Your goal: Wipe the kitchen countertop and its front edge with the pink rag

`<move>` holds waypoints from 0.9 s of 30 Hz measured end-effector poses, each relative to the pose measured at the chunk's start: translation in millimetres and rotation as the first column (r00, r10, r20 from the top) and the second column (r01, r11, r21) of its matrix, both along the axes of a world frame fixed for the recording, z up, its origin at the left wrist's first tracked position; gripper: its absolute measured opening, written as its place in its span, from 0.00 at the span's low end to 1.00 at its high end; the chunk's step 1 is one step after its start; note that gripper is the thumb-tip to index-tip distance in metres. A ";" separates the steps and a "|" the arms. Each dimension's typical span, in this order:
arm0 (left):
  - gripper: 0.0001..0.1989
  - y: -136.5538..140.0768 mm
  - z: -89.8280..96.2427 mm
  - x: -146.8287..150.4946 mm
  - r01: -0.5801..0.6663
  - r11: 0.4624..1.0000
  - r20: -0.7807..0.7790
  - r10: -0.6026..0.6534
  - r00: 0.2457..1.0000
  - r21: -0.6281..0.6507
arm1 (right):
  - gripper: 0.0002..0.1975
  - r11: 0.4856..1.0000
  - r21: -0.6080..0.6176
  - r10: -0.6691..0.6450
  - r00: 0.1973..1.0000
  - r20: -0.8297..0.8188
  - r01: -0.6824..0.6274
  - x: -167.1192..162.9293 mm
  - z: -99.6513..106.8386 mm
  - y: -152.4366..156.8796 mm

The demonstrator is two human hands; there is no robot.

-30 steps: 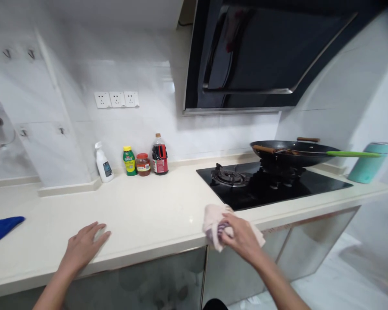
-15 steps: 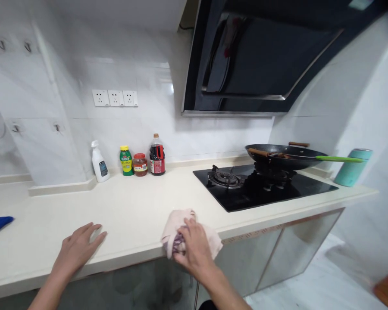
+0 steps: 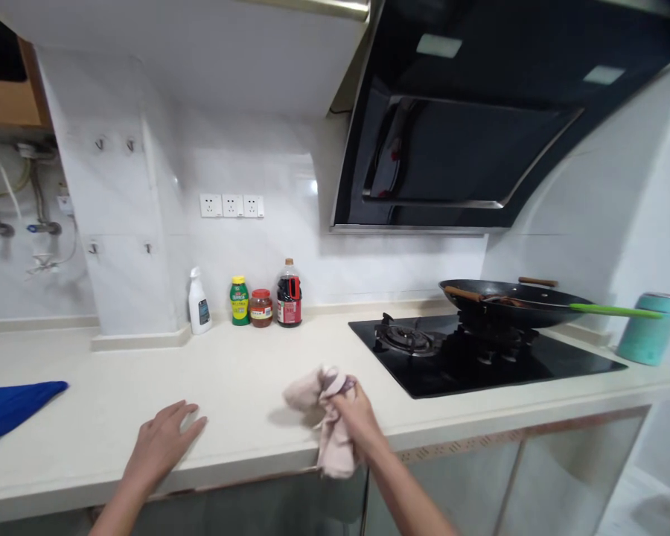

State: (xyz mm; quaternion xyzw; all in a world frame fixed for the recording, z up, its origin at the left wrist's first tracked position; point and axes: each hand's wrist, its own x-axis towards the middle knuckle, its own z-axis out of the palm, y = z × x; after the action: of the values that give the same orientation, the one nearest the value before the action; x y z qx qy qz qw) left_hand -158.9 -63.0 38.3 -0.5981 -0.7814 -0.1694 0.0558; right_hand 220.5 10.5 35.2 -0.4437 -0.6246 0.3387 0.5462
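My right hand (image 3: pixel 358 417) is closed around a bunched pale pink cloth (image 3: pixel 335 443) at the front of the countertop. One end of the cloth sticks out to the left above the surface, and another part hangs down over the counter's front edge. My left hand (image 3: pixel 164 441) rests near the front edge on the left, fingers loosely spread, with nothing in it. Beneath both hands runs the cream countertop (image 3: pixel 240 387).
Right of the cloth lies a black gas hob (image 3: pixel 435 372) bearing a wok (image 3: pixel 514 309); a green-handled utensil (image 3: pixel 608 309) juts rightward. A teal canister (image 3: pixel 651 331) stands beyond. Along the wall are a spray bottle (image 3: pixel 199 305), green bottle (image 3: pixel 239 301), jar (image 3: pixel 261 309) and dark sauce bottle (image 3: pixel 289 298). Blue cloth (image 3: pixel 16 406) lies left.
My right hand has gathered the cloth up from the counter, where it lay flatter under the fingers. The camera view has shifted up and to the left. My left hand stays on the counter.
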 end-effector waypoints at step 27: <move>0.22 -0.2 -7.7 0.6 0.005 0.997 0.026 -0.007 1.000 0.080 | 0.35 0.954 -0.136 0.015 0.413 0.911 0.266 19.1 22.3 87.3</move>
State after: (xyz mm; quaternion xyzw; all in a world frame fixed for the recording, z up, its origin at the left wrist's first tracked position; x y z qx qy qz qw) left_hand -158.3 -63.2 30.6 -0.5955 -0.7728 -0.2085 0.0686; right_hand 239.6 97.8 57.5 -0.6688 -0.7337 0.0836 0.0861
